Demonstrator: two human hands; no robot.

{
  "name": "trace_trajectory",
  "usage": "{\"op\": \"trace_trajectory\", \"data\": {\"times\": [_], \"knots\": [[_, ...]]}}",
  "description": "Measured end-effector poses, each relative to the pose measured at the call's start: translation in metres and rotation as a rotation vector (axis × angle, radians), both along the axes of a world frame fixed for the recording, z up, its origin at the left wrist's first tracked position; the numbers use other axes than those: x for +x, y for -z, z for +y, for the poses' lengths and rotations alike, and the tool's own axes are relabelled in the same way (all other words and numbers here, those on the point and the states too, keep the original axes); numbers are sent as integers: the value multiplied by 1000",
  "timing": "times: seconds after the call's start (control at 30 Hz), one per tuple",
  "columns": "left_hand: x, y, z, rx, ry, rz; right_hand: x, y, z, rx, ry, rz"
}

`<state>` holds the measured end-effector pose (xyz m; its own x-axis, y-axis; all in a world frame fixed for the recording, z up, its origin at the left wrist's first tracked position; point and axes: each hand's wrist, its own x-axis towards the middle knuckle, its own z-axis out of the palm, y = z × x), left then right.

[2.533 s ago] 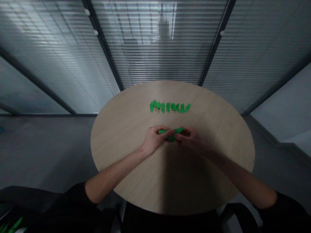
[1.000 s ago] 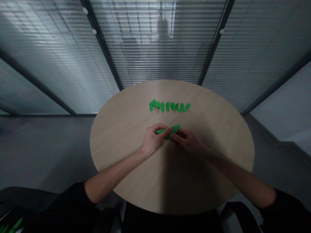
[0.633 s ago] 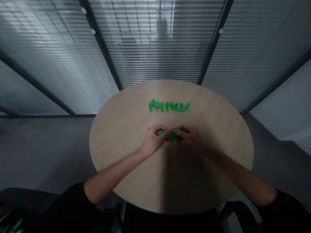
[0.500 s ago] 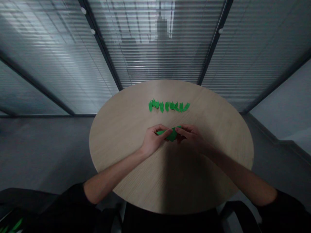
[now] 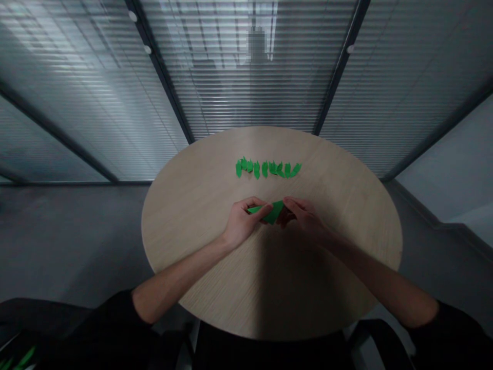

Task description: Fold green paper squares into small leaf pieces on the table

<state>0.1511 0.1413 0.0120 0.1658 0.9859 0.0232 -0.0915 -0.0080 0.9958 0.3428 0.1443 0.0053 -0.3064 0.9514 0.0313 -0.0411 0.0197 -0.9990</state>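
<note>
My left hand point(image 5: 244, 222) pinches the left end of a folded piece of green paper point(image 5: 272, 212) between thumb and fingers, just above the table. My right hand point(image 5: 302, 218) has its fingertips against the paper's right edge, and its lower part is hidden behind those fingers. Farther away, a neat row of several small green paper leaves point(image 5: 267, 168) lies on the round light-wood table point(image 5: 339, 205), apart from both hands.
Glass partitions with slatted blinds point(image 5: 250, 92) stand behind the table. Green paper pieces show in a dark item point(image 5: 15, 359) at the lower left corner. Dark chair parts point(image 5: 379, 344) sit below the table's near edge.
My right hand has shifted slightly right, its fingertips now at the paper's right edge rather than over it. The paper's right end looks shorter than earlier. The leaf row has not moved.
</note>
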Motion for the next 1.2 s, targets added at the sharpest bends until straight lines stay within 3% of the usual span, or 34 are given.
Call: {"op": "trace_trajectory", "data": {"times": [0.37, 0.53, 0.73, 1.2], "knots": [[-2, 1, 2, 16, -24, 24, 0, -1, -7, 83, -186, -167], [-1, -1, 1, 22, -22, 22, 1, -2, -8, 83, -197, -175], [1, -2, -2, 8, 20, 32, 0, -2, -6, 31, -115, -113], [1, -1, -2, -26, 19, 11, 1, 1, -2, -110, -182, 5]]}}
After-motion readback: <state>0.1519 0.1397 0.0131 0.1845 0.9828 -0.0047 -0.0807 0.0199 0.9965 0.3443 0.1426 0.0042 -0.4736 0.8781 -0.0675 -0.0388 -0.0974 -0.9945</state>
